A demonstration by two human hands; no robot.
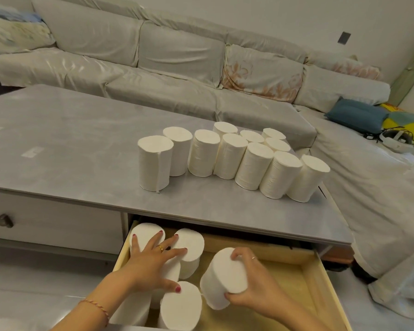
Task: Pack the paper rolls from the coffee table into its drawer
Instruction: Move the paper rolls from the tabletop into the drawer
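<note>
1. A grey sofa (177, 58) fills the far side of the view, well beyond both hands; it plays no part in the task.
2. The worktop (69, 144) lies above and beyond the hands, carrying twelve upright paper rolls (227, 156) in a loose cluster, not yet packed.
3. The drawer (320, 278), pale wood, stands pulled open directly beneath the hands. Its near edge is cut off by the bottom of the view, so its full depth cannot be told.
4. The packed rolls (189, 249) stand on end in the drawer's left part, under and around the left hand. The forearm hides some, so their count is unclear.
5. The held roll (225, 278) is tilted, gripped by the right hand (253, 283) with fingers over its top rim and thumb under its lower edge.
6. The left hand (151, 261) is spread flat, fingers extended, pressing on the tops of the packed rolls and grasping nothing.
7. The rolls look light, soft and compressible, not fragile; a wide grip around the side or across the end should serve, though a hard squeeze would likely dent them.
</note>
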